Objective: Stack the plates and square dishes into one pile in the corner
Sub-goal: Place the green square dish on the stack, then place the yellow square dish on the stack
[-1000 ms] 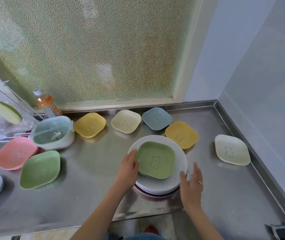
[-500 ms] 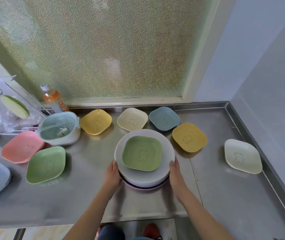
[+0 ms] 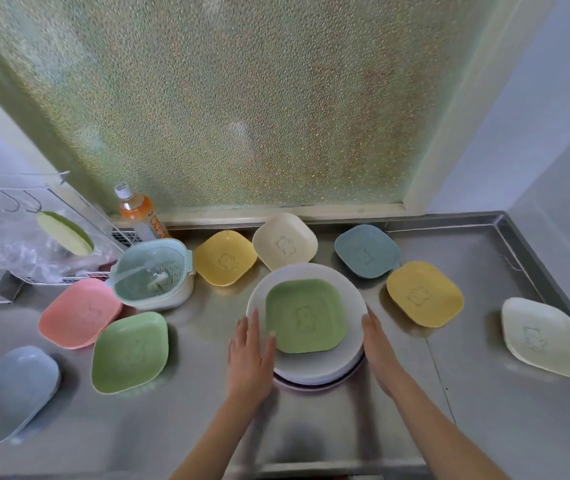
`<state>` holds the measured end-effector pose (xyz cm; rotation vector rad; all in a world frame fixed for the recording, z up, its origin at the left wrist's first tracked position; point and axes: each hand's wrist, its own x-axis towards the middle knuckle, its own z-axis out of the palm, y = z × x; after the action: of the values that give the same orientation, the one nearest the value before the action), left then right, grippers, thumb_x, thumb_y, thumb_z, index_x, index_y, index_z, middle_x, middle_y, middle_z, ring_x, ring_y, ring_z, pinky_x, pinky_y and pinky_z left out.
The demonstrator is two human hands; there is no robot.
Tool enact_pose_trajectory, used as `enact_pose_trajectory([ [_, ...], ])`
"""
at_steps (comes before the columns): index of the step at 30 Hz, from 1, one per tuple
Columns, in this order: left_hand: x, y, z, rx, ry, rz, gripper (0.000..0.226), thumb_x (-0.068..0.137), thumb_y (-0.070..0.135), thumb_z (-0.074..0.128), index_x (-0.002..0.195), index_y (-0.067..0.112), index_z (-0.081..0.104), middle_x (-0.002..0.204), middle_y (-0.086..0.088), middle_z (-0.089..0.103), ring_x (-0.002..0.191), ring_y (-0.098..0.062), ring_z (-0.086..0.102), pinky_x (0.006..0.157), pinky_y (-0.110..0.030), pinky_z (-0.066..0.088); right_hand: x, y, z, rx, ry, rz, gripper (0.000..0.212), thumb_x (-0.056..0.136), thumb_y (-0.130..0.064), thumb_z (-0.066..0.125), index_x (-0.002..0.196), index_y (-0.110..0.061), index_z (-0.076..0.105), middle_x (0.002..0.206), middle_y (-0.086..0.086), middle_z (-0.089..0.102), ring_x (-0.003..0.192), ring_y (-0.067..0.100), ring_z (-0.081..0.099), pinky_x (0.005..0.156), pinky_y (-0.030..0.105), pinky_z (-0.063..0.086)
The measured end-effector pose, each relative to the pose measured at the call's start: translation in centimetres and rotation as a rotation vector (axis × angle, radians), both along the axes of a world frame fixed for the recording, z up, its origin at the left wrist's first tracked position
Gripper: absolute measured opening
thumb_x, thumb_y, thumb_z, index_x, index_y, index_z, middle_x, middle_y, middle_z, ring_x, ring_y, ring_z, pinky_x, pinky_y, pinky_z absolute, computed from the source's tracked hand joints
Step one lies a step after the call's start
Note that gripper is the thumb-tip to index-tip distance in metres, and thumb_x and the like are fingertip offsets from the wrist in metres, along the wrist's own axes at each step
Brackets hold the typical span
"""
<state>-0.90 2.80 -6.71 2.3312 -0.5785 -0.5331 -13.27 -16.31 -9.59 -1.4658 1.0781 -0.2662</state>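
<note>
Left hand (image 3: 249,355) now flat, touching plate stack (image 3: 311,365)

Take the stack of plates (image 3: 314,368) on the table (image 3: 346,427) as your landmark: one square dish (image 3: 306,316) lies on top of it. Your left hand (image 3: 249,358) rests against its left edge, your right hand (image 3: 379,348) against its right. Behind it lie three dishes (image 3: 285,241) in a row. Right of it lie two more; left of it sit a strainer bowl (image 3: 153,271) and four dishes.
</note>
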Motion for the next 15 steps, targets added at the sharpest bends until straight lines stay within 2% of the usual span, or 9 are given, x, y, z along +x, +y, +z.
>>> enact_pose_trajectory([
  [2, 0.1, -0.6, 0.3, 0.105, -0.102, -0.138, 0.075, 0.084, 0.062, 0.007, 0.148, 0.026, -0.006, 0.155, 0.010, -0.009, 0.146, -0.014, -0.009, 0.119, -0.039, -0.004, -0.3, -0.3, -0.1, -0.014, 0.003, 0.021, 0.054, 0.089, -0.059, 0.026, 0.138, -0.039, 0.036, 0.144, -0.015, 0.039, 0.132, 0.009, 0.036, 0.113, 0.042, 0.026],
  [4, 0.1, -1.2, 0.3, 0.213, -0.186, -0.240, 0.074, 0.078, 0.062, -0.005, 0.142, 0.030, -0.019, 0.151, 0.011, -0.021, 0.142, -0.011, -0.022, 0.116, -0.039, -0.012, -0.6, -0.6, 0.3, -0.039, 0.023, -0.009, 0.049, 0.095, -0.054, 0.024, 0.139, -0.037, 0.033, 0.146, -0.015, 0.035, 0.135, 0.010, 0.032, 0.114, 0.040, 0.022],
  [5, 0.0, -1.4, 0.3, 0.244, -0.190, -0.269, 0.071, 0.081, 0.060, -0.003, 0.143, 0.029, -0.020, 0.153, 0.008, -0.021, 0.141, -0.010, -0.023, 0.116, -0.039, -0.013, -1.0, -1.0, 0.6, -0.056, 0.052, -0.066, 0.046, 0.098, -0.046, 0.026, 0.141, -0.032, 0.032, 0.143, -0.011, 0.036, 0.134, 0.013, 0.032, 0.114, 0.038, 0.021],
  [7, -0.4, -1.5, 0.3, 0.270, -0.142, -0.285, 0.063, 0.094, 0.050, 0.011, 0.147, 0.026, -0.015, 0.157, 0.002, -0.018, 0.144, -0.012, -0.018, 0.117, -0.041, -0.009, -2.3, -2.0, 0.9, -0.186, 0.195, -0.174, 0.044, 0.099, -0.030, 0.037, 0.142, -0.020, 0.034, 0.136, 0.004, 0.045, 0.127, 0.027, 0.042, 0.104, 0.039, 0.030],
  [10, -0.7, -2.2, 0.7, 0.269, -0.080, -0.279, 0.059, 0.101, 0.036, 0.021, 0.149, 0.020, -0.008, 0.159, -0.004, -0.013, 0.146, -0.017, -0.013, 0.120, -0.042, 0.001, -4.6, -4.2, 0.9, -0.432, 0.402, -0.106, 0.047, 0.093, -0.012, 0.047, 0.138, -0.012, 0.037, 0.129, 0.023, 0.049, 0.109, 0.042, 0.051, 0.085, 0.042, 0.041],
  [15, -1.6, -3.1, 1.6, 0.254, -0.027, -0.225, 0.054, 0.101, 0.023, 0.026, 0.149, 0.011, 0.004, 0.159, -0.001, 0.000, 0.147, -0.017, -0.002, 0.117, -0.041, 0.016, -6.4, -6.6, 0.4, -0.605, 0.665, 0.148, 0.048, 0.090, -0.016, 0.051, 0.136, -0.016, 0.036, 0.124, 0.018, 0.045, 0.096, 0.040, 0.058, 0.071, 0.041, 0.047],
])
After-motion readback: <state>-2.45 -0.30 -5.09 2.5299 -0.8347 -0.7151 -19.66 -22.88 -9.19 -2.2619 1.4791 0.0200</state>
